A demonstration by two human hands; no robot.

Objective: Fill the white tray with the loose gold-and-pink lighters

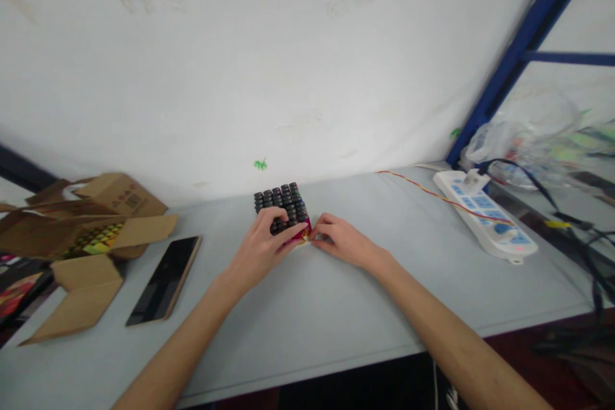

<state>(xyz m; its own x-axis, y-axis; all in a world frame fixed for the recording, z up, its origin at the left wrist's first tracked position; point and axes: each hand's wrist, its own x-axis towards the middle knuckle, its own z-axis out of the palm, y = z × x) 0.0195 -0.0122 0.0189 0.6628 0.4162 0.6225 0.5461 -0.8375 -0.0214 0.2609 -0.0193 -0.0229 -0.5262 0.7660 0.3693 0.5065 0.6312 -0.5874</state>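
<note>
Across the pale grey desk [355, 314], close to the scuffed white wall [307, 77], sits a black knobbly block [281, 202], its small rounded pieces lined up in rows and catching a dull shine. The left hand [263, 240] lies over its near side, fingers curled onto the black pieces and thumb stretched along the magenta-and-gold near right corner. The right hand [339, 238] comes in from the other side, its fingertips bunched right at that same corner, so the block lies mostly beyond the 2 hands, a little to the left. I can't tell from here whether either grip is actually closed on anything; the fingers hide the contact. Off to the left, a glossy dark phone [166, 278] lies flat beside an open brown cardboard box [91, 230], its matte flaps splayed around small yellow-and-dark pieces. Over on the right, a smooth white power strip [485, 214] lies at a slant, with a thin red-and-yellow twisted wire [423, 187] trailing across it, near crinkled clear plastic bags [509, 147] and a blue metal frame [504, 70].
</note>
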